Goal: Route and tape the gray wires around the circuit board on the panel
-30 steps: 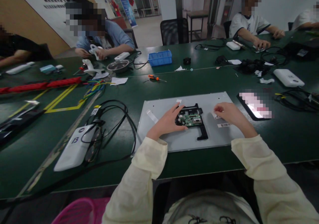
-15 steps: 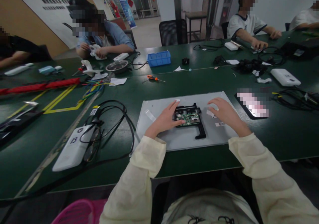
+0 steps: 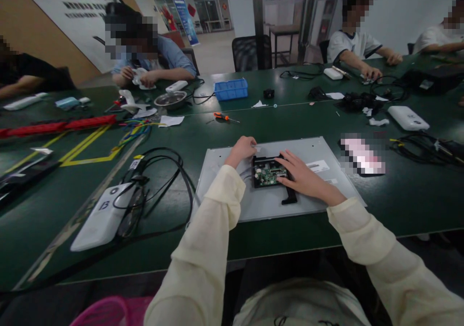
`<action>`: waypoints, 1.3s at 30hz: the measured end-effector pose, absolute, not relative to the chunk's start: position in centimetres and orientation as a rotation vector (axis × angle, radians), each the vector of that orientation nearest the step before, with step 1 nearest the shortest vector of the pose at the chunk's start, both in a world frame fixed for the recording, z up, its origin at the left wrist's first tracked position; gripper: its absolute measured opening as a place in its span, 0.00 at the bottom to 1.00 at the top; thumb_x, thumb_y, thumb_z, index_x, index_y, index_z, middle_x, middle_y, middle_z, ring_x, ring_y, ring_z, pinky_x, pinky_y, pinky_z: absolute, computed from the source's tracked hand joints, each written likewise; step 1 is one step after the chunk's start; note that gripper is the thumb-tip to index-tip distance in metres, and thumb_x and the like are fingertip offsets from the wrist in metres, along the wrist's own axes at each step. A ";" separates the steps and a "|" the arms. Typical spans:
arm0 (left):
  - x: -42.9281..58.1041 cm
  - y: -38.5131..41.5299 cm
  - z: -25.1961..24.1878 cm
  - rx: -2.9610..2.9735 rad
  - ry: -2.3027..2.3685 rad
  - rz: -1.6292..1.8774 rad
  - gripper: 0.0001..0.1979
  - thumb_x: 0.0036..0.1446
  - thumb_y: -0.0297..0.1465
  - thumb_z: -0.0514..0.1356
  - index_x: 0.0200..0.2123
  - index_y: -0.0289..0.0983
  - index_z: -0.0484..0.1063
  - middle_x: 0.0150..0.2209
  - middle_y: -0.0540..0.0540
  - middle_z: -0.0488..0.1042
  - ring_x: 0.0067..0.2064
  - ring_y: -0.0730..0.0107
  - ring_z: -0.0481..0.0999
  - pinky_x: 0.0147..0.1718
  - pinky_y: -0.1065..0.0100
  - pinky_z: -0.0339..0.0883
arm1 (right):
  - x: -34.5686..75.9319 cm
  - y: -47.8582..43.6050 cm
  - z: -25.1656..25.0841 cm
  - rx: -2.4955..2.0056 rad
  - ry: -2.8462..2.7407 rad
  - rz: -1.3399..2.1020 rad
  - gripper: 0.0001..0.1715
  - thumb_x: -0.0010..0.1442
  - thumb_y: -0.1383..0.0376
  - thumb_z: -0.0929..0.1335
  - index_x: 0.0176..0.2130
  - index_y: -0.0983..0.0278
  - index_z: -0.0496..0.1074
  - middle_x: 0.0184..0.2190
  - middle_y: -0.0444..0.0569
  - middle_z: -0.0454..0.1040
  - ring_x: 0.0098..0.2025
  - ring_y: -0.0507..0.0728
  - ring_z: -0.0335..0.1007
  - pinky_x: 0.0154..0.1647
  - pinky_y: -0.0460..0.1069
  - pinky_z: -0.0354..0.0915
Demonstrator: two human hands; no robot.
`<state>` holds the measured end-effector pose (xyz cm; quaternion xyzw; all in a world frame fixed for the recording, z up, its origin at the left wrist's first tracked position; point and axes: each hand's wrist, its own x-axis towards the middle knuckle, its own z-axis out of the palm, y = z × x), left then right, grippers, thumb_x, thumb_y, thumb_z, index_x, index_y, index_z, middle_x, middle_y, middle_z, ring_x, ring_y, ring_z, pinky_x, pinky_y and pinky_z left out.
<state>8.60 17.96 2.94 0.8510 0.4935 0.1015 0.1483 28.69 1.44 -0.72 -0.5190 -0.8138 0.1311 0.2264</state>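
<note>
A grey metal panel (image 3: pixel 319 190) lies flat on the green table in front of me. On its middle sits a black frame holding a green circuit board (image 3: pixel 267 173). My right hand (image 3: pixel 302 177) rests flat on the right part of that frame, fingers stretched out over the board. My left hand (image 3: pixel 242 149) is curled at the panel's far edge, its fingertips pinched at a small white tape tab (image 3: pixel 257 148). A white barcode label (image 3: pixel 317 165) is stuck on the panel to the right of my right hand.
A white device numbered 13 (image 3: pixel 97 217) with looped black cables (image 3: pixel 159 171) lies to the left. A phone (image 3: pixel 362 155) sits right of the panel. An orange screwdriver (image 3: pixel 222 117), a blue bin (image 3: pixel 231 88) and other people at work are beyond.
My left hand left the circuit board and moved up to the tape tab at the panel's far edge. My right hand moved left from the label onto the black frame.
</note>
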 end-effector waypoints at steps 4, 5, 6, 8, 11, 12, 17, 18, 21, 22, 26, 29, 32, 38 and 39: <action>8.8 18.8 3.2 2.466 1.341 0.208 0.10 0.42 0.24 0.62 0.32 0.35 0.78 0.34 0.45 0.78 0.38 0.63 0.76 0.40 0.69 0.68 | 28.6 1.5 -0.7 -1.441 -2.263 0.369 0.37 0.64 0.46 0.59 0.67 0.58 0.52 0.71 0.52 0.43 0.72 0.62 0.31 0.68 0.63 0.46; 8.7 18.9 3.1 2.472 1.329 0.199 0.10 0.43 0.24 0.62 0.32 0.34 0.78 0.33 0.45 0.78 0.37 0.64 0.76 0.40 0.70 0.68 | 28.6 1.4 -0.7 -1.446 -2.265 0.369 0.38 0.64 0.46 0.59 0.66 0.58 0.52 0.71 0.52 0.43 0.72 0.61 0.30 0.69 0.62 0.46; 8.7 19.0 3.1 2.479 1.317 0.194 0.10 0.43 0.24 0.61 0.32 0.34 0.79 0.33 0.45 0.78 0.37 0.64 0.76 0.40 0.70 0.68 | 28.5 1.4 -0.6 -1.453 -2.265 0.375 0.38 0.64 0.46 0.59 0.66 0.58 0.52 0.71 0.52 0.42 0.72 0.62 0.30 0.69 0.62 0.46; 8.6 19.1 2.9 2.497 1.291 0.186 0.11 0.44 0.24 0.61 0.33 0.35 0.79 0.35 0.44 0.79 0.38 0.65 0.76 0.40 0.70 0.68 | 28.4 1.3 -0.4 -1.467 -2.265 0.403 0.38 0.64 0.45 0.58 0.66 0.57 0.52 0.71 0.51 0.42 0.72 0.62 0.30 0.68 0.63 0.46; 8.4 19.0 2.8 2.521 1.253 0.164 0.11 0.46 0.25 0.60 0.34 0.35 0.79 0.35 0.45 0.79 0.38 0.66 0.76 0.40 0.71 0.68 | 28.3 1.3 -0.3 -1.469 -2.271 0.437 0.37 0.64 0.45 0.58 0.66 0.57 0.52 0.71 0.50 0.42 0.72 0.62 0.31 0.68 0.63 0.46; 8.4 19.0 2.9 2.526 1.246 0.157 0.11 0.46 0.25 0.60 0.34 0.36 0.79 0.35 0.45 0.79 0.38 0.66 0.76 0.40 0.71 0.68 | 28.3 1.3 -0.2 -1.464 -2.274 0.438 0.37 0.65 0.46 0.58 0.66 0.57 0.52 0.71 0.50 0.42 0.72 0.62 0.31 0.69 0.63 0.46; 8.0 18.6 4.2 2.555 1.258 0.145 0.15 0.46 0.23 0.59 0.38 0.35 0.80 0.35 0.44 0.79 0.37 0.65 0.77 0.40 0.69 0.68 | 28.3 1.3 -0.4 -1.445 -2.281 0.428 0.36 0.65 0.47 0.58 0.66 0.57 0.52 0.70 0.50 0.45 0.72 0.61 0.31 0.69 0.62 0.45; 8.0 18.5 4.5 2.560 1.263 0.145 0.17 0.46 0.23 0.58 0.40 0.35 0.80 0.35 0.44 0.79 0.37 0.64 0.77 0.40 0.69 0.68 | 28.3 1.3 -0.4 -1.444 -2.280 0.431 0.36 0.65 0.47 0.58 0.66 0.57 0.52 0.70 0.50 0.45 0.72 0.61 0.31 0.69 0.62 0.45; 7.9 18.3 5.4 2.548 1.285 0.145 0.19 0.47 0.23 0.58 0.43 0.36 0.79 0.34 0.45 0.79 0.36 0.66 0.77 0.39 0.70 0.68 | 28.3 1.2 -0.5 -1.439 -2.274 0.449 0.36 0.65 0.47 0.58 0.67 0.56 0.52 0.70 0.50 0.46 0.72 0.62 0.33 0.69 0.63 0.46; 7.9 18.2 5.7 2.527 1.293 0.145 0.18 0.47 0.23 0.58 0.41 0.35 0.80 0.33 0.45 0.79 0.35 0.67 0.77 0.38 0.71 0.68 | 28.3 1.2 -0.5 -1.436 -2.272 0.453 0.36 0.65 0.46 0.57 0.66 0.57 0.52 0.70 0.50 0.46 0.72 0.62 0.33 0.69 0.63 0.46; 8.2 18.2 6.1 2.377 1.267 0.178 0.12 0.48 0.26 0.59 0.35 0.33 0.80 0.27 0.46 0.78 0.30 0.70 0.77 0.34 0.73 0.68 | 28.4 1.3 -0.7 -1.408 -2.261 0.464 0.36 0.65 0.46 0.58 0.66 0.56 0.52 0.70 0.50 0.46 0.72 0.63 0.32 0.69 0.64 0.45; 8.4 18.1 5.9 2.268 1.177 0.200 0.10 0.48 0.27 0.60 0.33 0.33 0.80 0.25 0.47 0.78 0.28 0.71 0.77 0.32 0.74 0.68 | 28.5 1.4 -0.8 -1.403 -2.261 0.471 0.36 0.65 0.46 0.58 0.67 0.55 0.52 0.70 0.49 0.46 0.72 0.64 0.33 0.68 0.65 0.45; 8.7 17.9 5.4 2.201 1.153 0.154 0.09 0.47 0.27 0.61 0.31 0.33 0.80 0.25 0.48 0.78 0.30 0.71 0.77 0.32 0.74 0.67 | 28.5 1.4 -0.8 -1.409 -2.260 0.475 0.36 0.65 0.45 0.57 0.67 0.54 0.51 0.70 0.48 0.46 0.72 0.64 0.33 0.68 0.66 0.45; 9.1 17.6 4.8 2.273 1.339 0.059 0.09 0.44 0.28 0.63 0.30 0.34 0.81 0.26 0.48 0.78 0.32 0.70 0.75 0.32 0.74 0.64 | 28.5 1.2 -0.4 -1.432 -2.262 0.480 0.36 0.65 0.45 0.57 0.66 0.54 0.52 0.70 0.49 0.46 0.72 0.64 0.32 0.69 0.65 0.44; 9.2 17.6 4.8 2.278 1.372 0.055 0.08 0.44 0.28 0.63 0.30 0.34 0.81 0.27 0.48 0.78 0.32 0.70 0.74 0.32 0.74 0.63 | 28.5 1.2 -0.4 -1.434 -2.263 0.479 0.35 0.65 0.46 0.57 0.66 0.55 0.53 0.70 0.49 0.46 0.72 0.64 0.32 0.69 0.65 0.44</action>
